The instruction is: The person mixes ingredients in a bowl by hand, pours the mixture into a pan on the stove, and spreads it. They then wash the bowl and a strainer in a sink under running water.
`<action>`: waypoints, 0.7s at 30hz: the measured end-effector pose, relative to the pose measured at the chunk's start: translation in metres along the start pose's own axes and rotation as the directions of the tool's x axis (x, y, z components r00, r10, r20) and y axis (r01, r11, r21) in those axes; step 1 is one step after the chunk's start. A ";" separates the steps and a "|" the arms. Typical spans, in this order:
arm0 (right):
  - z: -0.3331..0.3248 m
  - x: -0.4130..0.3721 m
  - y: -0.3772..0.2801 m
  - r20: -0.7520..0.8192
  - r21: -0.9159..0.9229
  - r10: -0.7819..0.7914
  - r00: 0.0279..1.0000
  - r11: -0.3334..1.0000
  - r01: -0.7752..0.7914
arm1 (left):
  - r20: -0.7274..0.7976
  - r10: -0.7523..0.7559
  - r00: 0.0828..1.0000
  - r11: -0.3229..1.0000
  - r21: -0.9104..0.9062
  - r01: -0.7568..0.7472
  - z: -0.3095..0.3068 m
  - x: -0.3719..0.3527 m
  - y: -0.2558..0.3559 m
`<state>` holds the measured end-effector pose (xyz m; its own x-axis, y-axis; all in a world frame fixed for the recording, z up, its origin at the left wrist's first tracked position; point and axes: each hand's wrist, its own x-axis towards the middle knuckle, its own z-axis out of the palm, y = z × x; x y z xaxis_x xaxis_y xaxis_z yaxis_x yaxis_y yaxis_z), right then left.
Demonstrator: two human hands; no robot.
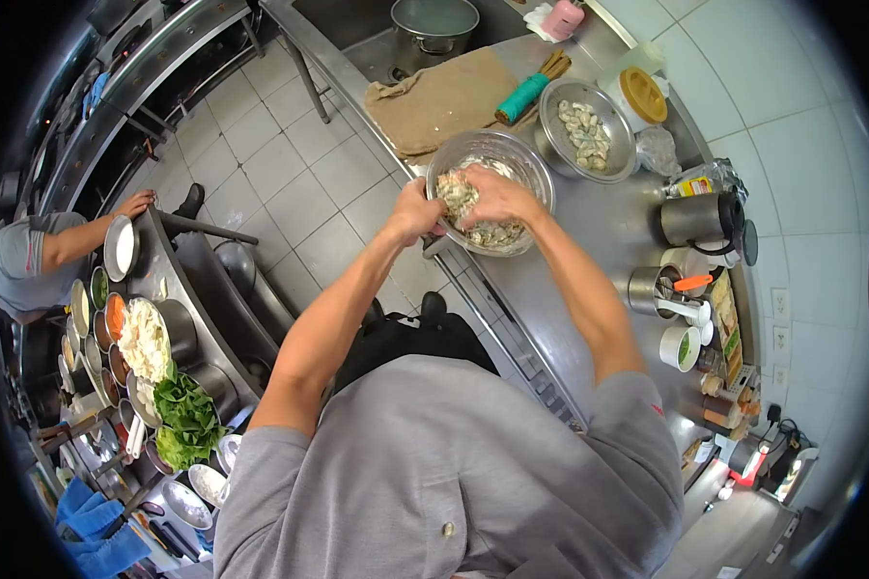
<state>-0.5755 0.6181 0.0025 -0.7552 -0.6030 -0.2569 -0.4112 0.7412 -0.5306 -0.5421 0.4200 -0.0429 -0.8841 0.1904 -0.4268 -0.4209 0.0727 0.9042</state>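
A round metal mixing bowl stands at the counter's near edge, with a pale, wet, chunky food mixture in it. My left hand is closed on the bowl's left rim. Inside the bowl, my right hand has its fingers curled around a clump of the mixture, and its fingertips are partly buried. Just beyond, to the right, sits a second metal bowl holding whitish pieces that look like oysters or other shellfish.
A brown cloth and a green-wrapped bundle of sticks lie behind the bowls. Along the wall stand a yellow-lidded tub and a metal jug. At left, a co-worker's arm reaches near containers of leafy greens.
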 end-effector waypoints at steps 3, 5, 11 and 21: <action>0.012 -0.020 -0.005 -0.013 -0.158 -0.041 0.999 0.987 0.038 | -0.027 0.030 0.999 0.994 0.108 -0.027 -0.014 0.007 0.010; 0.002 -0.039 -0.017 -0.011 -0.240 0.028 1.000 0.970 -0.030 | 0.009 0.086 0.996 0.978 0.191 -0.087 -0.018 0.028 -0.002; -0.007 -0.061 0.013 -0.514 -0.291 0.066 0.855 0.925 -0.246 | -0.044 0.114 0.992 0.991 0.081 -0.111 0.006 0.006 -0.004; -0.023 -0.056 0.010 -0.555 0.239 0.291 0.780 0.953 -0.185 | -0.150 -0.045 0.988 0.932 -0.363 -0.012 0.071 -0.028 -0.033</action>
<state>-0.5494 0.6659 0.0295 -0.9915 -0.0910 0.0933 -0.1300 0.7476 -0.6513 -0.4891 0.4818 -0.0602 -0.8845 0.0376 -0.4650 -0.4549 -0.2904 0.8419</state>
